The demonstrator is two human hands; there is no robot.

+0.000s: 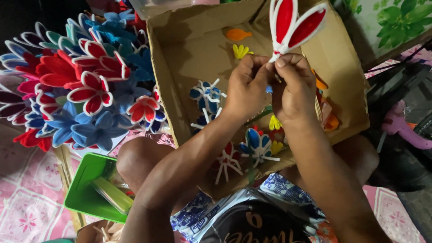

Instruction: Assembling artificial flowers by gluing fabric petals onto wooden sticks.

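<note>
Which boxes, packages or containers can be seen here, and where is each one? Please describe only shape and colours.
Cardboard box: open, brown, on the person's lap, under the left hand and right hand; it holds loose red, blue and yellow petal pieces.
Green tray: rectangular, bright green plastic, lower left on the patterned floor mat.
No labels, signs or screens show.

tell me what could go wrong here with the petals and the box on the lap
1. Both hands, left hand and right hand, pinch only the base of the red and white petals; the tall petals could twist or slip apart.
2. The cardboard box rests on the person's knees, so a leg shift might spill the loose flower pieces.
3. The light is dim, so small parts may be misjudged.
</note>
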